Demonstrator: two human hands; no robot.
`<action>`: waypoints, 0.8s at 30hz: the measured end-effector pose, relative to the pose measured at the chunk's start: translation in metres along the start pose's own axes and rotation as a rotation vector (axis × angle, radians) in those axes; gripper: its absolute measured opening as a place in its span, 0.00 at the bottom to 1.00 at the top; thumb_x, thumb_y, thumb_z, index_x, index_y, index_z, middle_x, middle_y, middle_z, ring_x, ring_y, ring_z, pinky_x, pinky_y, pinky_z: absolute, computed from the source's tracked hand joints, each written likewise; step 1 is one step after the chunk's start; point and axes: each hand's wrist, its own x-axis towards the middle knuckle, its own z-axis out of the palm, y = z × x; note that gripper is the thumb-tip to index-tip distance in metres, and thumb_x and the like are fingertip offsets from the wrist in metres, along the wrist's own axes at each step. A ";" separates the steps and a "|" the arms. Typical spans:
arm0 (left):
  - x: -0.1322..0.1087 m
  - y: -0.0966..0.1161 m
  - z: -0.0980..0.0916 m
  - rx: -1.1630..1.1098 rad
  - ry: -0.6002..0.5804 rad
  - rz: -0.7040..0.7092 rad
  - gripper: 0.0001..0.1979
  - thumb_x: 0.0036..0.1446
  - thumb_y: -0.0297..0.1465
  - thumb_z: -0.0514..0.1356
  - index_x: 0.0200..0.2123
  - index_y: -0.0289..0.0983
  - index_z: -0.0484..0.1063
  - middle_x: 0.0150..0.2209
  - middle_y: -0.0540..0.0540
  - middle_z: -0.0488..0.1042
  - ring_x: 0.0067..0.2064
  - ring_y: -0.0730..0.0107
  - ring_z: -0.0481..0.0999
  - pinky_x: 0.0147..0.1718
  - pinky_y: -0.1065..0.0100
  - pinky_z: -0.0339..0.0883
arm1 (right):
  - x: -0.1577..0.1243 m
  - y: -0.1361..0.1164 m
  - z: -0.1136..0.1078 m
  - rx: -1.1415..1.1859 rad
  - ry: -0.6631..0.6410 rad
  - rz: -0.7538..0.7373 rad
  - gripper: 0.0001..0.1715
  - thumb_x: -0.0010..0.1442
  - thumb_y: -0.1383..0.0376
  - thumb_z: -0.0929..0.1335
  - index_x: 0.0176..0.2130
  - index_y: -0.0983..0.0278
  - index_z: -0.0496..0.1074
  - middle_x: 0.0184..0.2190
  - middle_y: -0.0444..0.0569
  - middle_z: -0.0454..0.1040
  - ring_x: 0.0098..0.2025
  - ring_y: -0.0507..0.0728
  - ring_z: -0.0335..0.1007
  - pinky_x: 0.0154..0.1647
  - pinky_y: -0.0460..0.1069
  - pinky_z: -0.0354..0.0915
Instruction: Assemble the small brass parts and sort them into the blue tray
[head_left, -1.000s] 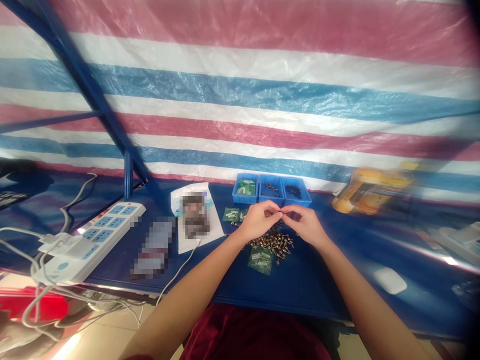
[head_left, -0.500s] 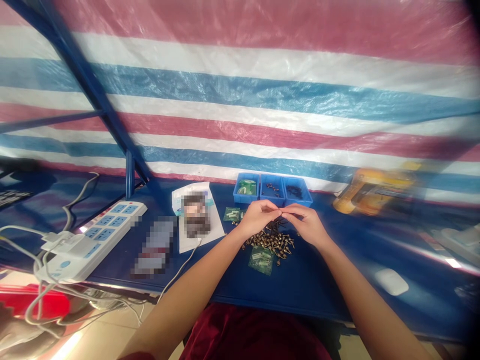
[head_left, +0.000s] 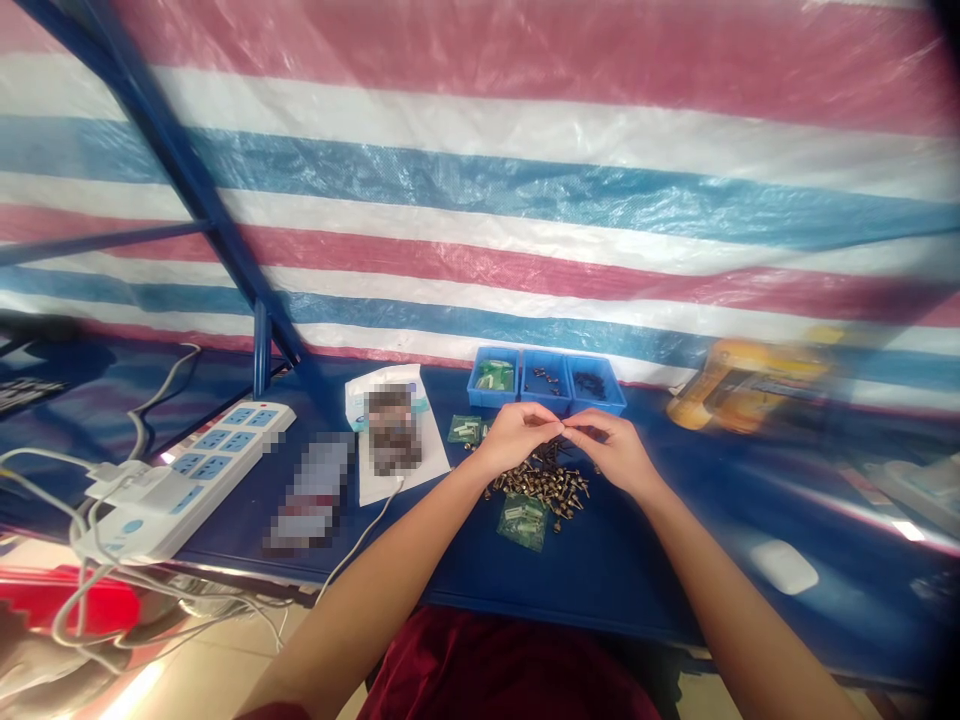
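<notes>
My left hand (head_left: 517,436) and my right hand (head_left: 611,449) meet fingertip to fingertip over the table, both closed in a pinch. Whatever lies between the fingertips is too small to make out. Just below them is a pile of small brass-coloured screw-like pieces (head_left: 551,487), with some dark thin ones near its top. A small green-tinted plastic bag (head_left: 523,521) with pale pieces inside lies at the pile's near edge. Another such bag (head_left: 465,429) is left of my left hand. Behind my hands stand three joined blue bins: left (head_left: 472,388), middle (head_left: 541,398), right (head_left: 600,405).
A white power strip (head_left: 217,470) with plugs and cables lies on the left. Near it are a blurred-out object (head_left: 311,490) and white paper (head_left: 375,490). A yellow-orange package (head_left: 750,385) and a white rounded case (head_left: 784,567) are on the right. Striped sheeting (head_left: 480,170) hangs behind.
Hardly anything differs. My hands stay pinched together over the pile, with only a slight shift of the fingertips and of the whole view.
</notes>
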 end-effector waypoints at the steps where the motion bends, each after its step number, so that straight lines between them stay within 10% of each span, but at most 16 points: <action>1: 0.000 0.000 0.000 -0.006 -0.002 -0.004 0.12 0.54 0.38 0.65 0.34 0.34 0.78 0.29 0.46 0.76 0.30 0.72 0.72 0.31 0.70 0.64 | 0.000 0.000 0.000 0.001 -0.002 0.000 0.11 0.61 0.55 0.71 0.39 0.59 0.80 0.37 0.49 0.79 0.35 0.58 0.73 0.33 0.51 0.66; 16: -0.002 0.005 -0.001 -0.007 0.017 -0.002 0.13 0.51 0.39 0.67 0.33 0.34 0.79 0.32 0.44 0.78 0.33 0.70 0.75 0.34 0.69 0.66 | -0.001 0.001 0.004 0.068 -0.027 0.060 0.11 0.62 0.55 0.69 0.40 0.58 0.78 0.36 0.47 0.78 0.37 0.58 0.73 0.39 0.52 0.66; 24: 0.001 0.006 0.004 -0.172 0.082 -0.026 0.19 0.59 0.46 0.59 0.35 0.34 0.75 0.32 0.45 0.77 0.28 0.75 0.70 0.26 0.72 0.59 | 0.003 -0.004 0.005 0.578 -0.108 0.277 0.19 0.63 0.49 0.68 0.31 0.61 0.68 0.27 0.44 0.69 0.27 0.53 0.62 0.29 0.49 0.59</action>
